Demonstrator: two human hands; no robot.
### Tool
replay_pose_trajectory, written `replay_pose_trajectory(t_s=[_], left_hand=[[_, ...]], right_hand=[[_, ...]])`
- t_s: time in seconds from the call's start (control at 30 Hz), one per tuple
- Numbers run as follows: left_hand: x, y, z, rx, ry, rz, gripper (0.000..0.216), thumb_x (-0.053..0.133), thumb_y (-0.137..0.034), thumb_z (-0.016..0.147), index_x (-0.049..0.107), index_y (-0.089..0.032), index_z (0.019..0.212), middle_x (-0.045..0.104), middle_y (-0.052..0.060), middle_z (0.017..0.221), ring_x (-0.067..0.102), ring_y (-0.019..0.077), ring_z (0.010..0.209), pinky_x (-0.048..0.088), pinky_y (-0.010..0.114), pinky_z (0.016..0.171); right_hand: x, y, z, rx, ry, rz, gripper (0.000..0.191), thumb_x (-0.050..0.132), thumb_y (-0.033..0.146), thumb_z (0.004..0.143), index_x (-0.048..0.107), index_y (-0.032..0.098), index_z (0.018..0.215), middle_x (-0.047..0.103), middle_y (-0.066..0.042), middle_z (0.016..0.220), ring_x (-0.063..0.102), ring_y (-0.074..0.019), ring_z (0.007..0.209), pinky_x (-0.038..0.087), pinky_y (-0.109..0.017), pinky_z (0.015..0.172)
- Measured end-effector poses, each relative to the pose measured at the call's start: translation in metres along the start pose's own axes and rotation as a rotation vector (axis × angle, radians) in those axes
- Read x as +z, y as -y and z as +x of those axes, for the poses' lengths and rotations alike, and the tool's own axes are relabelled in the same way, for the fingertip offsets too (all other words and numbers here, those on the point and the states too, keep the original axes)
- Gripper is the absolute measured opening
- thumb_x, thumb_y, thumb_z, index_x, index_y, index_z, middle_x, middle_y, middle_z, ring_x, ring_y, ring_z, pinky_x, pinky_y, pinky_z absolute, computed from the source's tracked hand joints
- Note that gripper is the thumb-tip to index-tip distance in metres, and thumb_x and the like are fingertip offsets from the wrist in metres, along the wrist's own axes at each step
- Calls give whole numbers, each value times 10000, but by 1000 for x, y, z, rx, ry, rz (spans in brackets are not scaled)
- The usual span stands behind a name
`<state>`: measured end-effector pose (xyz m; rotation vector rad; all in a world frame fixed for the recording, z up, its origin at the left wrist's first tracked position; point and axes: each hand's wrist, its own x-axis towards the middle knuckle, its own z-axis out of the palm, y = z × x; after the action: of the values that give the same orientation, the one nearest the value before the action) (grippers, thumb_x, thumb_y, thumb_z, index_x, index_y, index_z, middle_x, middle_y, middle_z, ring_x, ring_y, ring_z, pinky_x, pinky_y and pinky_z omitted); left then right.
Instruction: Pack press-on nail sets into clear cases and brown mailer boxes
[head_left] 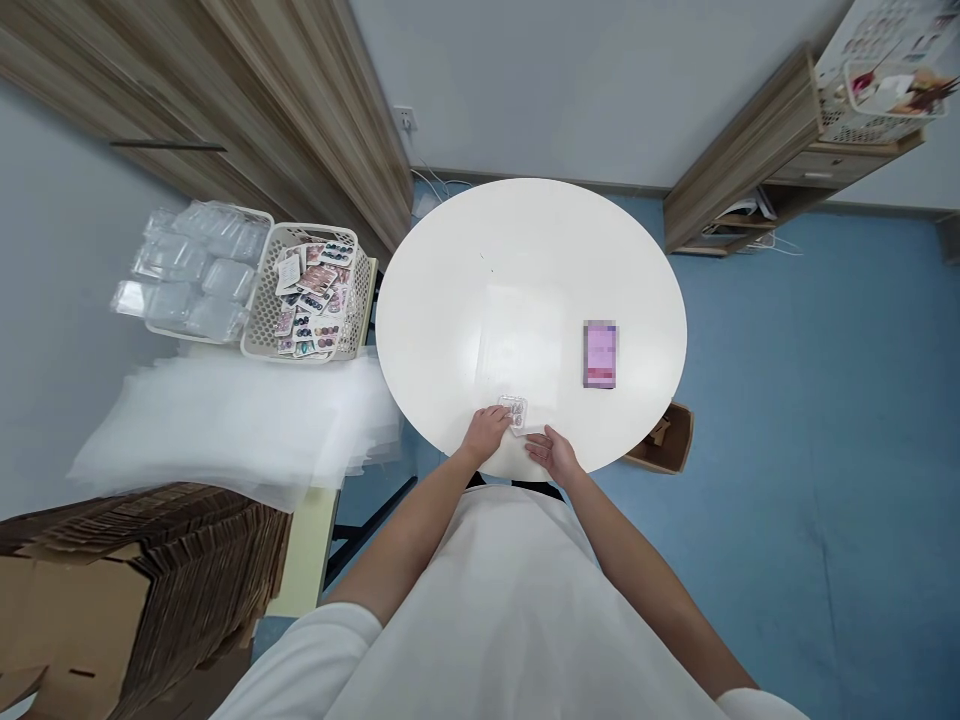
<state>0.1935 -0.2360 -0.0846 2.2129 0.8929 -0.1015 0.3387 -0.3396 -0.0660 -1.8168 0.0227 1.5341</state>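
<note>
Plastic at far left: what does it show? (reader)

Clear packs (pixel 191 270) in a heap, with printed cards (pixel 311 295) piled just beside them. Below lie a fan of film sheets (pixel 225 425) and a stack of folded cardboard (pixel 142 570). (me)

And on the bench? (reader)

At the near edge of the white bench (pixel 525 250), my left grip (pixel 486 432) rests curled against a small clear tray (pixel 514 408), fingertips on its near rim. Whether they pinch it, I cannot tell. My right grip (pixel 553 452) lies slack just beside it, fingers loose, holding nothing I can see. Further right lies a pink pack (pixel 600 354), apart from both. (me)

How would the tray handle? (reader)

I judge it light, thin and springy, and slick on the glossy top. I would take it by opposite rims, gently, since a hard squeeze would likely buckle it. (me)

What is hard to read? (reader)

The tray's contents are too small to tell. A pale flat shape between my grips may be film or glare. The pink pack's print is blurred. A floor carton (pixel 667 438) is half hidden by the bench, and a shelf basket (pixel 877 95) at far right is cut by the frame. (me)
</note>
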Motion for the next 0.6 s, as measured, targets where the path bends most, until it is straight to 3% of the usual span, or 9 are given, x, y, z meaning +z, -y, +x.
replay_pose_trajectory(t_s=[0.07,0.1,0.13,0.17,0.23,0.27,0.33,0.5,0.6], left_hand=[[-4,-1,5,-48,7,-34,352,394,-62,783,593,-256,999,544,50,1184,407,211,1151,304,389,957],[-5,-1,8,-73,9,-49,340,405,-66,779,596,-255,988,561,53,1150,425,211,1123,318,381,947],[-7,-2,10,-93,9,-63,329,414,-69,777,598,-252,979,576,56,1115,441,210,1097,329,373,937],[-8,-2,12,-103,5,-77,315,421,-73,776,599,-247,968,588,60,1077,454,209,1072,339,366,928],[-9,-1,14,-94,-21,-109,278,433,-81,774,603,-239,928,600,66,1002,475,207,1026,356,354,907],[-9,0,15,-74,-39,-126,263,439,-81,772,603,-236,907,599,66,975,482,205,1008,363,349,898],[-10,3,17,-14,-68,-157,249,442,-72,766,594,-230,884,588,61,949,487,198,984,374,339,886],[-16,9,23,59,-43,-141,259,423,-59,756,568,-207,913,561,62,974,478,189,980,391,332,878],[-25,9,20,-4,-55,-91,285,419,-66,757,562,-206,959,547,72,1044,473,197,1023,377,356,896]], right_hand=[[-3,-5,-6,-249,-255,-286,377,370,419,805,411,193,1104,525,-111,1118,525,-215,1042,432,-401,879],[-3,-7,-9,-395,-321,-430,394,394,395,798,403,191,1135,500,-116,1150,481,-227,1091,392,-421,923],[-3,-9,-11,-537,-297,-569,382,421,353,791,422,191,1137,489,-120,1166,442,-238,1129,352,-438,958],[-2,-11,-12,-665,-187,-697,344,445,300,782,461,196,1110,496,-118,1165,419,-246,1149,323,-450,978],[1,-13,-11,-843,135,-895,264,468,195,765,537,222,1018,534,-100,1137,417,-246,1157,299,-457,994],[3,-12,-9,-892,265,-958,261,467,152,759,555,235,991,545,-88,1141,416,-240,1165,290,-454,1003],[8,-10,-2,-945,364,-1015,307,459,93,751,557,244,1000,516,-73,1216,372,-230,1218,250,-455,1029],[12,-1,20,-933,212,-1158,382,530,34,698,529,220,1032,318,-69,1398,168,-254,1325,96,-529,1057],[12,3,31,-893,193,-1235,379,575,55,689,520,228,1021,293,-69,1410,173,-276,1320,128,-553,1034]])
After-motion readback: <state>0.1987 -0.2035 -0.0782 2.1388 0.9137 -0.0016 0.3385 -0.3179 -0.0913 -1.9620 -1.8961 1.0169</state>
